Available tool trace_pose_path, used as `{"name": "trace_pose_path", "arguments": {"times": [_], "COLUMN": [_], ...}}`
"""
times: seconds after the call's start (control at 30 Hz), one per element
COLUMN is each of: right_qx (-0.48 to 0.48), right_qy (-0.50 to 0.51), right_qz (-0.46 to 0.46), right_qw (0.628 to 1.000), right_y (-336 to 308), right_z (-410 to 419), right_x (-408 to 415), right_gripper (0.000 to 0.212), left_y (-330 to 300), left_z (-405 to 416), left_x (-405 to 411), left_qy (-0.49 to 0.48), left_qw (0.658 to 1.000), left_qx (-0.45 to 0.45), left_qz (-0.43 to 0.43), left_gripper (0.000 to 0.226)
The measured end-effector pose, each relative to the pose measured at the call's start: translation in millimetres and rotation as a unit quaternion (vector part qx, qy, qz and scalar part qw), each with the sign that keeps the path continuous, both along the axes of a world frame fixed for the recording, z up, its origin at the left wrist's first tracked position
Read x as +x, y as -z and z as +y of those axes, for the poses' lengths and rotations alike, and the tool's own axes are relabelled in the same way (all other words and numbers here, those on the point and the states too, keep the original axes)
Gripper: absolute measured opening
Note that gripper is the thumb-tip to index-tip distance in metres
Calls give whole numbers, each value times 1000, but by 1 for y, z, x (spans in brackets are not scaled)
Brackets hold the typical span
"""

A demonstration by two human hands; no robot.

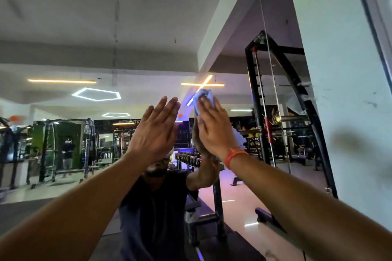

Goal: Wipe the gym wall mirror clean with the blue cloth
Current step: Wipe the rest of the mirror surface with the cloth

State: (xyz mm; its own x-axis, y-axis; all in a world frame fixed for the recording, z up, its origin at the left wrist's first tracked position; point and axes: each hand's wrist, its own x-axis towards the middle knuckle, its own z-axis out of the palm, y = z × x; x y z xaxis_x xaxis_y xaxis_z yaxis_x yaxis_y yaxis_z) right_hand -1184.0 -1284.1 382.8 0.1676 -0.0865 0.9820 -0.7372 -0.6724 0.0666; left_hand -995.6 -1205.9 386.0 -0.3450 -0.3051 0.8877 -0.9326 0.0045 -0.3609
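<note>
Now, from left to right:
Mirror [63, 27]: fills the left and middle of the view, reflecting a far gym floor with racks, a white ceiling and lit strip lamps — one a hexagon [96, 94].
Left hand [156, 128]: raised, fingers straight and together, flat against or just before the glass; it grasps nothing.
Reflection: a person in a dark shirt [157, 207] shows below and between the two forearms, near the bottom centre.
Blue cloth [202, 99]: high on the mirror just right of the left hand, bunched under the right hand's fingers, its top edge poking out above them.
Right hand [214, 131]: fingers extended over the cloth, pressing it to the glass — palm flat, not clenched.
Wristband [234, 157]: orange, round the right wrist.
Black frame [297, 91]: a gym machine with cables, seen to the right of the hands.
Wall [350, 91]: white, far right, with dark smudges.
</note>
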Motion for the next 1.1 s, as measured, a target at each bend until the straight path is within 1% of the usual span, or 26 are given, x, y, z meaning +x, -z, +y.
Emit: {"name": "trace_pose_path", "arguments": {"times": [0.07,0.1,0.13,0.17,0.2,0.23,0.3,0.37,0.4,0.47,0.53,0.57,0.6,0.63,0.67,0.73,0.77,0.8,0.83,0.87,0.9,0.97,1.0,1.03,1.07,1.1], "right_qx": [-96,-130,-145,-130,-100,-65,4,12,-14,-96,-177,-215,-261,-276,-257,-154,-110,-99,-109,-133,-169,-253,-288,-315,-325,-307], "right_qy": [37,54,80,105,125,129,77,24,16,13,22,35,52,71,79,38,-1,-33,-55,-64,-61,-60,-50,-35,-17,-9], "right_qz": [177,244,273,266,227,156,13,-49,-24,133,327,398,428,415,357,155,71,23,34,113,216,384,436,458,445,395], "right_qw": [979,959,948,949,961,977,997,998,999,986,928,891,864,864,894,975,991,994,992,983,960,886,851,830,834,866], "right_y": [25,24,18,8,-8,-27,-66,-76,-68,-27,13,15,8,-4,-20,-46,-45,-35,-17,6,31,50,43,30,12,-7], "right_z": [1,-1,-6,-11,-14,-12,-1,14,21,24,18,13,3,-4,-7,7,17,27,36,43,46,40,34,26,20,19], "right_x": [-14,-32,-48,-61,-66,-64,-30,17,36,53,36,18,3,-8,-11,13,40,69,95,112,118,98,85,79,75,79], "right_gripper": [57,58,58,58,59,62,71,74,70,60,53,52,52,52,53,55,57,58,58,57,55,51,50,49,50,51], "left_y": [19,27,33,38,41,44,46,47,46,47,56,61,67,75,83,101,111,121,131,144,156,182,192,202,209,213], "left_z": [5,9,12,14,17,19,22,26,27,32,38,41,45,49,52,56,58,60,62,65,67,75,78,82,84,86], "left_x": [9,16,22,28,34,38,45,54,59,69,76,79,82,85,86,89,90,90,91,90,88,89,91,95,98,99], "left_qy": [-9,-16,-19,-22,-28,-33,-39,-44,-44,-48,-47,-39,-33,-27,-21,-17,-18,-18,-16,-16,-16,-24,-30,-39,-43,-44], "left_qw": [1000,1000,1000,1000,999,999,997,992,990,989,988,988,987,985,981,975,973,971,969,964,957,948,947,947,949,949], "left_qx": [-3,-2,1,2,0,-4,-17,-32,-40,-44,-44,-44,-40,-34,-30,-32,-34,-39,-43,-46,-45,-32,-21,-11,-4,-2], "left_qz": [2,1,2,8,17,27,59,111,129,135,138,145,154,168,189,221,228,234,243,263,284,315,320,318,314,313], "left_gripper": [62,62,62,62,62,63,64,64,64,64,64,64,65,66,66,66,66,66,65,65,65,66,66,66,66,65]}}
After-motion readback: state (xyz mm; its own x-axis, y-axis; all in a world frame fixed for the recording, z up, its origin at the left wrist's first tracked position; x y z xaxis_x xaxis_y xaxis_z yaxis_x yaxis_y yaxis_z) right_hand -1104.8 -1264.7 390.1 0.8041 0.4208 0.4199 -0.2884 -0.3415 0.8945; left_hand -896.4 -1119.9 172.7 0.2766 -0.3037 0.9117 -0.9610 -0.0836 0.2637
